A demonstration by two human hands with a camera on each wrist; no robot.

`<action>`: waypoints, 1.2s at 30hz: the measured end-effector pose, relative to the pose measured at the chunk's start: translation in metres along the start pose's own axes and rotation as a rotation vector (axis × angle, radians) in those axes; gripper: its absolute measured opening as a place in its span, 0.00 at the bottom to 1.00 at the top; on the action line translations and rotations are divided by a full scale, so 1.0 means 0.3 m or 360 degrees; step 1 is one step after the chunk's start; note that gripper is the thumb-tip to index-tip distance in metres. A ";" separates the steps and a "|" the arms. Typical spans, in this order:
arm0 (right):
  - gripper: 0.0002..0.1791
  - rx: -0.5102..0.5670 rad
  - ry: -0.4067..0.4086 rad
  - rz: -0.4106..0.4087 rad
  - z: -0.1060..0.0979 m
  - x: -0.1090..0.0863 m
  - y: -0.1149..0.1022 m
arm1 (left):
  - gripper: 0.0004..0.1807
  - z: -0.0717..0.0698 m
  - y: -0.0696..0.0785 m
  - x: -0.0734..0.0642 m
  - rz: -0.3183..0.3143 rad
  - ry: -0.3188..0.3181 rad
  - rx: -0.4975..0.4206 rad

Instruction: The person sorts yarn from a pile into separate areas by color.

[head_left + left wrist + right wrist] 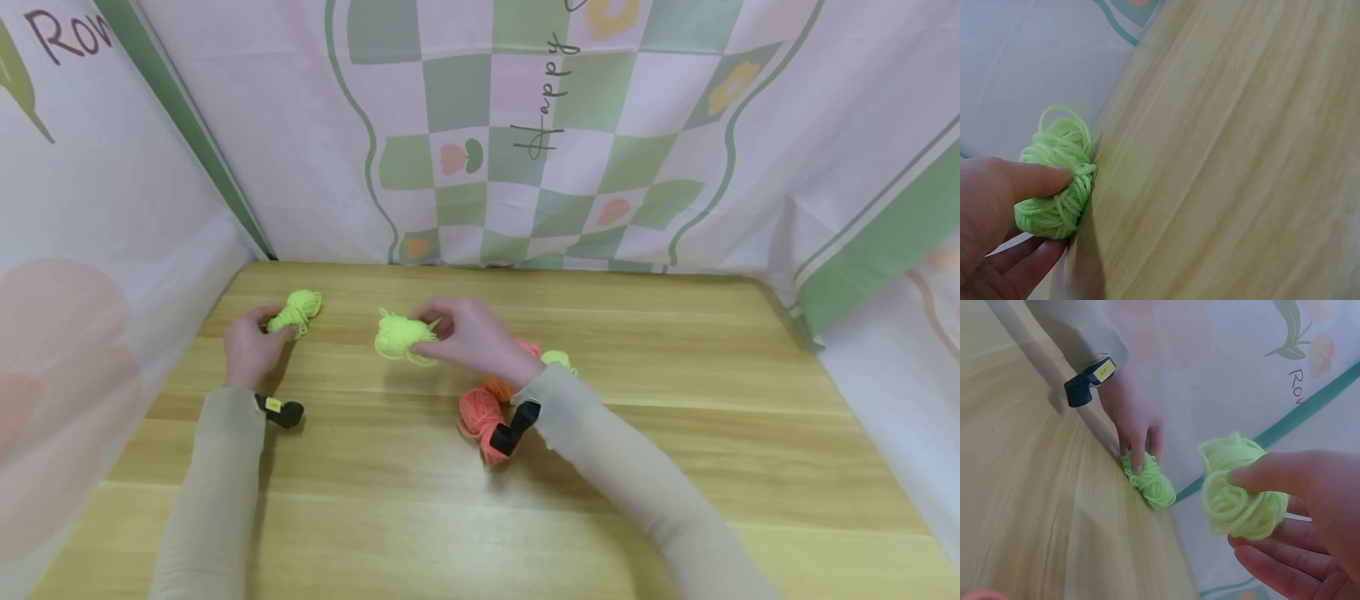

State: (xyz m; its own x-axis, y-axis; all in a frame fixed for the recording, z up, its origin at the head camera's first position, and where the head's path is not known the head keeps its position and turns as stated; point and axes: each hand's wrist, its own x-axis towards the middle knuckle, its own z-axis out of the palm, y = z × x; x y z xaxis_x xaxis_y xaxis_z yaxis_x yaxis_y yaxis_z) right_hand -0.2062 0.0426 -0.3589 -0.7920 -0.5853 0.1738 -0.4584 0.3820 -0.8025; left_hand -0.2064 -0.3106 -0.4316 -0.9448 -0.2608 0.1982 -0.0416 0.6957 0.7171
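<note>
At the table's far left, my left hand (253,346) grips a neon yellow-green yarn bundle (296,313), its thumb across the strands in the left wrist view. That bundle (1057,181) touches the tabletop and has a loose loop at one end. My right hand (476,333) pinches a second yellow-green yarn bundle (403,335) between thumb and fingers, held above the table left of centre. In the right wrist view loose loops hang from this bundle (1241,487). Beneath the right forearm lie a coral-pink yarn bundle (480,414) and an orange one (498,388), both partly covered.
Beyond the right wrist, another yellow-green bundle (557,358) and a coral piece (528,345) show partly. The wooden table (375,517) ends at a printed curtain (300,167) at the back, with cloth hanging along both sides. Each wrist wears a black camera mount (282,412).
</note>
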 end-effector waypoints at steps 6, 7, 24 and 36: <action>0.21 0.0078 0.0028 -0.0014 0.030 0.070 -0.018 | 0.23 0.002 -0.006 0.003 -0.0010 0.0001 -0.0005; 0.21 0.0080 0.0034 -0.0015 0.035 0.082 -0.020 | 0.23 0.003 -0.007 0.003 -0.0008 0.0002 -0.0007; 0.22 0.0194 0.0138 0.0038 0.126 0.252 -0.023 | 0.22 0.002 -0.007 0.003 0.0006 0.0022 -0.0024; 0.21 0.0205 0.0186 0.0224 0.240 0.325 0.026 | 0.23 0.001 -0.020 0.005 -0.0009 -0.0008 -0.0031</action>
State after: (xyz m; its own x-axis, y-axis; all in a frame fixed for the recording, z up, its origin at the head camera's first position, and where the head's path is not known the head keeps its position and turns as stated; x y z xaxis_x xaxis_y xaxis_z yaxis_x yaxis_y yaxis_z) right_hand -0.2580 -0.0631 -0.3893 -0.8893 -0.4429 0.1136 -0.2904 0.3551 -0.8886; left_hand -0.2077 -0.3149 -0.4357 -0.9463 -0.2611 0.1907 -0.0406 0.6811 0.7310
